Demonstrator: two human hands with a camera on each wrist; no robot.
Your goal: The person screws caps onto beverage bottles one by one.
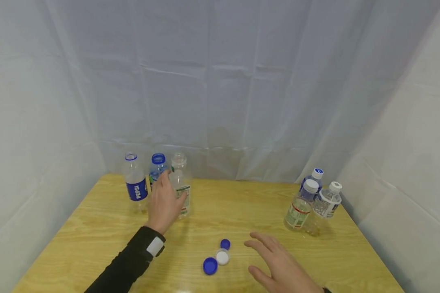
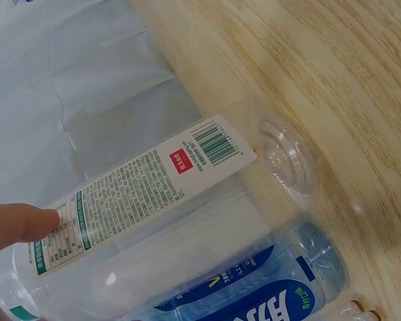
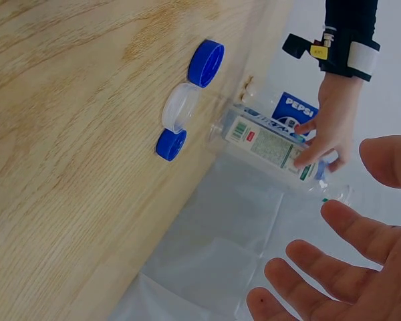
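Observation:
My left hand (image 1: 164, 206) is at a clear plastic bottle (image 1: 183, 189) without a cap, standing upright at the back left. In the left wrist view my thumb (image 2: 27, 223) touches its printed label; the other fingers reach round the far side, partly hidden. Close beside it stand an uncapped blue-tinted bottle (image 1: 157, 165) and a Pepsi bottle (image 1: 137, 189), also uncapped. My right hand (image 1: 280, 262) hovers over the table's front, fingers spread and holding nothing. Left of it lie a small blue cap (image 1: 225, 244), a white cap (image 1: 223, 257) and a larger blue cap (image 1: 210, 265).
Three capped bottles stand together at the right: a green-labelled bottle (image 1: 298, 211), a bottle with a dark blue label (image 1: 317, 175) and a ribbed clear bottle (image 1: 329, 201). The wooden table (image 1: 234, 203) meets a hanging pale sheet (image 1: 220, 101) at the back and sides.

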